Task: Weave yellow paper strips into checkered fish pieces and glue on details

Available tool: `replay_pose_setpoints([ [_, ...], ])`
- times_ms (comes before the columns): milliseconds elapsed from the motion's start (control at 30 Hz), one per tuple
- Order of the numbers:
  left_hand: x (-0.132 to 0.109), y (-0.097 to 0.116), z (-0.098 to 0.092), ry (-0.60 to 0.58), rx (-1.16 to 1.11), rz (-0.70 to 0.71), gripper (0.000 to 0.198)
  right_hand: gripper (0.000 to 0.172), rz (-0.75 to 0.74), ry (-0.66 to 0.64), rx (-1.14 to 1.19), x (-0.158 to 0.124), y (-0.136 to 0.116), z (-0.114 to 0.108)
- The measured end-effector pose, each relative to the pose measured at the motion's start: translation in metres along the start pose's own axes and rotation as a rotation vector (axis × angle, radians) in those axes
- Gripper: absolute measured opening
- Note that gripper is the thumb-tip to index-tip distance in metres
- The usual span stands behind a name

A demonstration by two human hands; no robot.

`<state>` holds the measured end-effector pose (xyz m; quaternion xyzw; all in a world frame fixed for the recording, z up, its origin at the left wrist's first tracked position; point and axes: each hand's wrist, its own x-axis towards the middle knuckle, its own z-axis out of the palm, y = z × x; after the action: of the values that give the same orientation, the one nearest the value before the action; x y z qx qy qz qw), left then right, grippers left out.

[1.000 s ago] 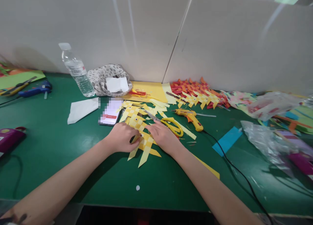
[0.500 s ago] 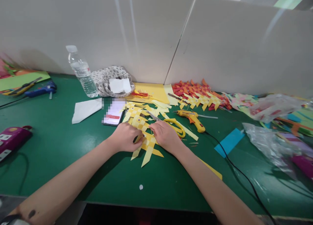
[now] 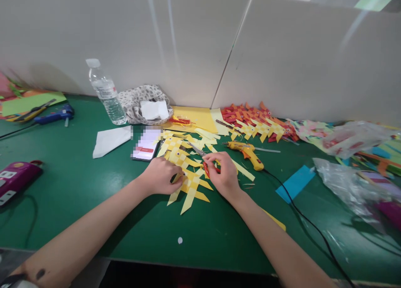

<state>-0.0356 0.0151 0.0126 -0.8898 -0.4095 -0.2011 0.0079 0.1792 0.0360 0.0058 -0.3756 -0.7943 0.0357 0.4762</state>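
Observation:
My left hand [image 3: 163, 175] is closed, thumb and finger pinched on the edge of a woven yellow paper fish [image 3: 192, 181] with checkered body and pointed strip ends, by its small dark eye. My right hand [image 3: 224, 173] is closed around a red-handled tool [image 3: 206, 169], just right of the fish; its kind is mostly hidden by the fingers. Scissors [image 3: 197, 149] with yellow handles lie behind that hand, their blades pointing up left. More woven yellow fish [image 3: 175, 146] and pale paper strips [image 3: 206, 134] lie beyond my hands.
A yellow glue gun [image 3: 246, 150] with a black cord lies right. Behind it sit red and yellow woven fish [image 3: 250, 116]. A phone [image 3: 146, 144], white tissue [image 3: 111, 141], water bottle [image 3: 108, 91] and patterned cloth bag [image 3: 145, 95] stand left. A purple power strip [image 3: 19, 179] lies far left.
My right hand has moved right, away from the fish, and now holds the red-handled tool. My left hand stays pinched on the fish.

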Motion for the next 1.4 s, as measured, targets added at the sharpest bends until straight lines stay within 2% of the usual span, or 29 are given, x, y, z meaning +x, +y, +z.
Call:
replay_pose_setpoints([
  [200, 0.0, 0.0, -0.001, -0.025, -0.012, 0.003, 0.027, 0.02, 0.366, 0.298, 0.3, 0.005, 0.0, -0.007],
  [333, 0.0, 0.0, -0.001, -0.014, -0.015, 0.016, 0.028, 0.028, 0.488, 0.433, 0.462, 0.012, 0.012, -0.015],
  [433, 0.0, 0.0, -0.001, -0.012, -0.01, 0.012, 0.027, 0.03, 0.565, 0.474, 0.558, 0.017, 0.022, -0.021],
  [533, 0.0, 0.001, -0.001, -0.023, -0.011, 0.005, 0.027, 0.032, 0.631, 0.376, 0.708, 0.019, 0.024, -0.025],
  [667, 0.0, 0.001, -0.001, -0.029, -0.022, 0.002, 0.027, 0.032, 0.672, 0.098, 0.95, 0.019, 0.013, -0.026],
  [800, 0.0, 0.0, 0.0, -0.013, -0.019, 0.014, 0.026, 0.025, 0.689, -0.066, 0.944, 0.017, -0.003, -0.021],
  [867, 0.0, 0.0, 0.0, -0.01, -0.02, 0.028, 0.027, 0.019, 0.66, -0.152, 0.842, 0.014, -0.007, -0.017],
  [933, 0.0, 0.0, 0.0, -0.005, -0.017, 0.036, 0.028, 0.013, 0.574, -0.245, 0.624, 0.01, -0.009, -0.013],
  [1033, 0.001, 0.0, -0.001, -0.013, -0.003, 0.022, 0.026, 0.009, 0.343, -0.385, 0.205, 0.003, -0.014, -0.007],
  [1100, 0.001, 0.001, -0.001, -0.019, 0.003, 0.014, 0.024, 0.015, 0.182, -0.44, 0.019, -0.001, -0.019, -0.003],
  [1200, 0.002, 0.0, -0.001, -0.017, 0.006, 0.02, 0.021, 0.028, -0.016, -0.459, -0.11, -0.002, -0.027, 0.004],
  [1267, 0.001, 0.0, 0.0, -0.017, 0.013, 0.023, 0.021, 0.031, -0.097, -0.459, -0.159, -0.001, -0.029, 0.01],
  [1400, 0.001, -0.001, 0.001, -0.014, 0.03, 0.026, 0.022, 0.031, -0.084, -0.458, -0.205, -0.001, -0.026, 0.021],
])
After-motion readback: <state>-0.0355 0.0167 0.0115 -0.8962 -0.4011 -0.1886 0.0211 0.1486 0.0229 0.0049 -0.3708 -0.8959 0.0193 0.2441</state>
